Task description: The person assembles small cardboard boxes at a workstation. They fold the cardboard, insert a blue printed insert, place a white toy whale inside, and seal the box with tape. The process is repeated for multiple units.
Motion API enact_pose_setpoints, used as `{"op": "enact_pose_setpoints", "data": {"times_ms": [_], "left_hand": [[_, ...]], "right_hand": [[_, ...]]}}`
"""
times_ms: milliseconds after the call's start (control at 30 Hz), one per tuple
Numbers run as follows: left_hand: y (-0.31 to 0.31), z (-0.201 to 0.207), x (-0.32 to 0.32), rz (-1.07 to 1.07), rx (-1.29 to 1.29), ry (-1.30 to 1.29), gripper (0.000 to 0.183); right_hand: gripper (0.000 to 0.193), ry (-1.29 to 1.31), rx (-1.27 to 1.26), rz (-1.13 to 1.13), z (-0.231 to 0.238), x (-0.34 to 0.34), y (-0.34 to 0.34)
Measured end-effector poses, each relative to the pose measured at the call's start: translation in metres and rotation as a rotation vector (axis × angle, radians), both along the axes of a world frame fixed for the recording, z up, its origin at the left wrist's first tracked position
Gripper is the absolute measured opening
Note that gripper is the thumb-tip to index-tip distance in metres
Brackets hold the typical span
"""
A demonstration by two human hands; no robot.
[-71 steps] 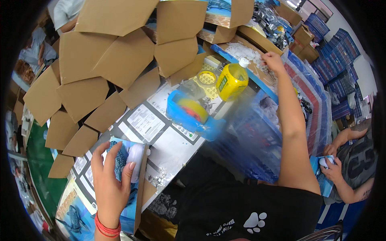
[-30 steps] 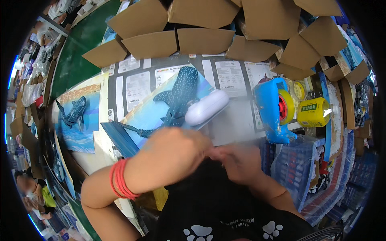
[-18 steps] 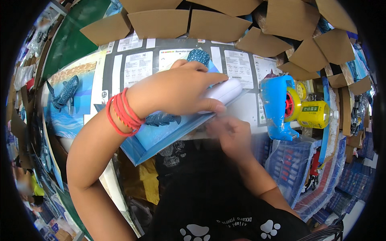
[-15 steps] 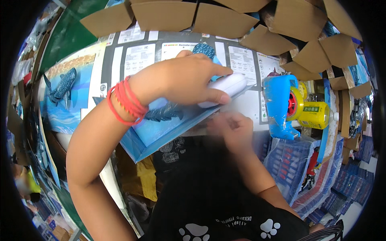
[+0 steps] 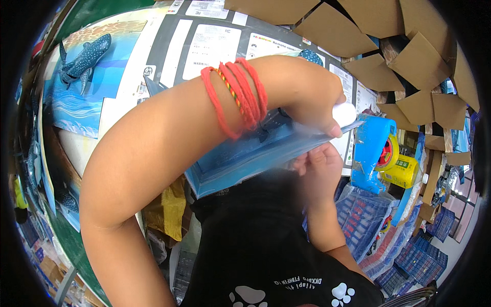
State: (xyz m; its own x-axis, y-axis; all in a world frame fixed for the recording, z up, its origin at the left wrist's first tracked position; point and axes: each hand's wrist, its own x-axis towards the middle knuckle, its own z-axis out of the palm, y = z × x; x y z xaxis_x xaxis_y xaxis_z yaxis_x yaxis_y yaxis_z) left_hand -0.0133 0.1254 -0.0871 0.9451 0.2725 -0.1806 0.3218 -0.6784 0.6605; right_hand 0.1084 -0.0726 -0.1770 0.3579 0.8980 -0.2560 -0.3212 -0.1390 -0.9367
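A blue box lies tilted at the table's near edge, close to my body. My left arm, with red cord bracelets at the wrist, crosses over it. My left hand is closed round a smooth white plastic piece, its thumb at the box's right end. My right hand is just below the box's near edge, fingers curled together; what they pinch is hidden. Part of a dark blue spotted toy shows in the box under my wrist. A spotted rounded end shows beyond my forearm.
A blue tape dispenser and a yellow bottle stand at the right. At the far left, a spotted toy whale shark lies on a sea-printed card. Open cardboard cartons line the far right; a wrapped blue stack sits below the dispenser.
My left hand has moved right with the white piece, its forearm now covering more of the box. My right hand has risen slightly toward the box's near edge. The view has shifted.
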Motion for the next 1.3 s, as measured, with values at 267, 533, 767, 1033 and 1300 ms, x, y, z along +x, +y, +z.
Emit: {"op": "enact_pose_setpoints", "data": {"times_ms": [267, 533, 767, 1033, 1300], "left_hand": [[0.000, -0.004, 0.003, -0.051, 0.115, -0.011, 0.068], [-0.005, -0.005, 0.008, -0.006, 0.086, 0.076, 0.086], [-0.022, -0.012, 0.015, 0.081, 0.289, -0.024, 0.060], [-0.020, -0.018, 0.017, 0.094, 0.294, -0.062, 0.056], [-0.018, -0.013, 0.021, 0.067, 0.279, 0.066, 0.090]], "right_hand": [[0.011, -0.666, 0.228, -0.162, -0.027, -0.012, -0.006], [0.013, -0.588, 0.108, -0.107, -0.015, -0.010, -0.006], [0.033, 0.875, -0.034, 0.128, -0.002, 0.005, -0.004], [0.029, 0.394, -0.112, 0.029, 0.008, -0.007, 0.000], [0.031, 0.038, 0.041, -0.095, 0.004, -0.023, -0.001]]}}
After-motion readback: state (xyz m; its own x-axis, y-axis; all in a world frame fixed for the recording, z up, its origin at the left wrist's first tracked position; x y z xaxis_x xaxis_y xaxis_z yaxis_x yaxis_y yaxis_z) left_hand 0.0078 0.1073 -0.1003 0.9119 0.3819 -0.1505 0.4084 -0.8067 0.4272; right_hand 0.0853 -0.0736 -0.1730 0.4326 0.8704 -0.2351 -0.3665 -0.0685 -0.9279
